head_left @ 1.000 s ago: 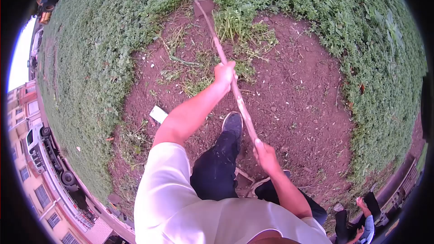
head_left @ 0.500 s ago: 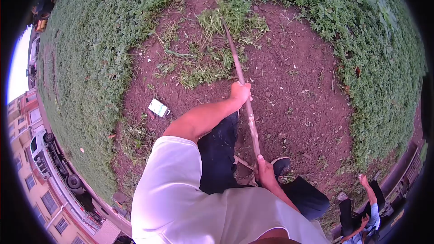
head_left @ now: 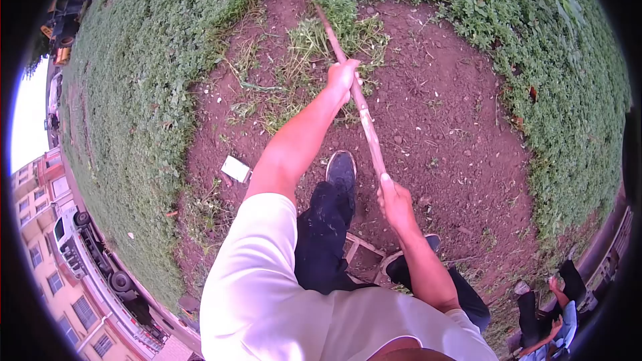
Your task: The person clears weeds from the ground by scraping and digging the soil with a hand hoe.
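A long wooden-handled tool (head_left: 367, 127) slants away from me across the bare soil. My left hand (head_left: 343, 80) is wrapped around the middle of the shaft, and my right hand (head_left: 396, 202) grips its near end. The far end of the tool reaches the edge of the green plants; I cannot make out its head. Beneath and beside the shaft lie loose, uprooted weeds (head_left: 304, 53). My left shoe (head_left: 342, 167) is planted on the soil below the left hand.
Dense low green plants (head_left: 140, 113) surround the dug soil (head_left: 448, 127). A small white box (head_left: 235, 169) lies left of my arm. Under me is a wooden frame (head_left: 363, 249). Another person (head_left: 552, 324) sits at lower right. A truck (head_left: 93, 254) and a building stand at left.
Both hands have pushed forward with the tool, and its far end now reaches the plant edge. My left shoe has come into sight.
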A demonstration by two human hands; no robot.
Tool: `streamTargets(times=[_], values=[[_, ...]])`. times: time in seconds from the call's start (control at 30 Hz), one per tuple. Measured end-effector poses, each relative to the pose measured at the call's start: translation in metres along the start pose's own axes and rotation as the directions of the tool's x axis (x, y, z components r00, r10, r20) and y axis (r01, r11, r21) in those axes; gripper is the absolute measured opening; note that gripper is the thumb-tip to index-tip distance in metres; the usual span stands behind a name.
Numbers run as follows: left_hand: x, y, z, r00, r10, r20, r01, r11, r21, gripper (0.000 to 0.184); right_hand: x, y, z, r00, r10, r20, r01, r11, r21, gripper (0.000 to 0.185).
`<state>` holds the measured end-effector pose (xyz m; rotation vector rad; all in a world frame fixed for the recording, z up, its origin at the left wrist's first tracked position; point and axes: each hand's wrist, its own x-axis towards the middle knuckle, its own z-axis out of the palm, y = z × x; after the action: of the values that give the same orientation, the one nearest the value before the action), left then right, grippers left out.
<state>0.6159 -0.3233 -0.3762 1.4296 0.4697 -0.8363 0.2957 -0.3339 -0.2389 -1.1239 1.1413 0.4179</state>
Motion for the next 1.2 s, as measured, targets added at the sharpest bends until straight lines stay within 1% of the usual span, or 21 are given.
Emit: streamTargets(times=[0.03,0.1,0.17,0.23,0.27,0.3,0.37,0.4,0.43,0.47,0.57,0.63,0.67,0.7,0.73,0.8,0.83,0.9,1.0,1.1,1.2], values=[[0.012,-0.005,0.013,0.998,0.043,-0.041,-0.040,0.996,0.078,0.017,0.004,0.004,-0.003,1.000,0.004,-0.006,-0.004,1.000,-0.004,0.054],[0.006,-0.045,0.029,0.999,0.002,-0.040,0.004,0.987,0.159,0.019,0.002,0.026,-0.011,0.989,0.149,0.006,-0.148,0.976,0.159,0.054],[-0.021,-0.085,0.029,0.999,-0.054,0.001,0.054,0.988,0.147,0.019,-0.007,0.054,-0.015,0.982,0.185,0.026,-0.187,0.968,0.167,0.054],[-0.046,-0.101,0.013,0.993,-0.107,0.047,0.094,0.971,0.220,0.022,-0.042,0.090,-0.025,0.969,0.240,0.058,-0.247,0.946,0.212,0.055],[-0.069,-0.101,0.005,0.981,-0.173,0.090,0.147,0.959,0.244,0.020,-0.066,0.105,-0.028,0.972,0.231,0.051,-0.236,0.964,0.123,0.056],[-0.094,-0.120,-0.019,0.933,-0.339,0.123,0.276,0.890,0.362,0.027,-0.090,0.123,-0.032,0.976,0.211,0.047,-0.213,0.977,0.033,0.057],[-0.142,-0.131,-0.043,0.759,-0.600,0.252,0.385,0.727,0.569,0.028,-0.127,0.198,-0.049,0.968,0.248,-0.042,-0.251,0.963,-0.098,0.057],[-0.146,-0.146,-0.047,0.697,-0.661,0.279,0.427,0.695,0.579,0.032,-0.143,0.195,-0.056,0.968,0.243,-0.061,-0.247,0.965,-0.083,0.057],[-0.150,-0.155,-0.049,0.633,-0.713,0.301,0.468,0.662,0.585,0.035,-0.164,0.178,-0.064,0.973,0.201,-0.111,-0.219,0.956,-0.194,0.056],[-0.152,-0.149,-0.045,0.637,-0.705,0.312,0.452,0.670,0.589,0.035,-0.173,0.163,-0.069,0.978,0.146,-0.150,-0.187,0.933,-0.307,0.055],[-0.162,-0.110,-0.036,0.592,-0.742,0.314,0.427,0.619,0.659,0.039,-0.169,0.142,-0.070,0.987,0.046,-0.155,-0.093,0.946,-0.311,0.056],[-0.136,-0.095,-0.035,0.776,-0.584,0.240,0.328,0.698,0.637,0.038,-0.138,0.146,-0.060,0.978,-0.134,-0.161,0.056,0.908,-0.416,0.058],[-0.097,-0.080,-0.025,0.905,-0.371,0.209,0.264,0.874,0.409,0.034,-0.098,0.118,-0.044,0.945,-0.268,-0.187,0.164,0.883,-0.441,0.060],[-0.109,-0.046,-0.008,0.958,-0.221,0.181,0.152,0.931,0.333,0.028,-0.072,0.101,-0.037,0.969,-0.213,-0.125,0.173,0.947,-0.270,0.061],[-0.097,-0.031,-0.002,0.986,-0.139,0.095,0.101,0.939,0.330,0.024,-0.057,0.070,-0.026,0.975,-0.192,-0.113,0.156,0.950,-0.269,0.060],[-0.066,-0.019,0.003,0.998,0.057,-0.031,-0.046,0.963,0.265,0.027,-0.022,0.029,-0.005,0.980,-0.172,-0.101,0.146,0.964,-0.220,0.061],[-0.057,-0.009,0.004,0.992,0.091,-0.087,-0.065,0.962,0.264,0.024,-0.014,0.014,0.003,0.980,-0.166,-0.108,0.140,0.966,-0.216,0.061],[-0.037,-0.003,0.000,0.977,0.128,-0.171,-0.078,0.959,0.272,0.020,-0.007,-0.012,0.012,0.997,0.027,0.077,-0.032,0.998,0.063,0.061],[-0.024,-0.009,-0.001,0.964,0.189,-0.189,-0.122,0.939,0.322,0.020,-0.001,-0.014,0.018,0.993,0.061,0.097,-0.075,0.986,0.149,0.059],[-0.016,-0.021,-0.001,0.951,0.233,-0.206,-0.124,0.892,0.435,0.021,0.011,-0.011,0.024,0.995,0.082,0.050,-0.086,0.992,0.095,0.058],[-0.039,-0.071,0.001,0.966,0.202,-0.160,-0.122,0.905,0.407,0.022,0.005,0.043,0.010,0.994,0.106,0.020,-0.107,0.990,0.096,0.057]])
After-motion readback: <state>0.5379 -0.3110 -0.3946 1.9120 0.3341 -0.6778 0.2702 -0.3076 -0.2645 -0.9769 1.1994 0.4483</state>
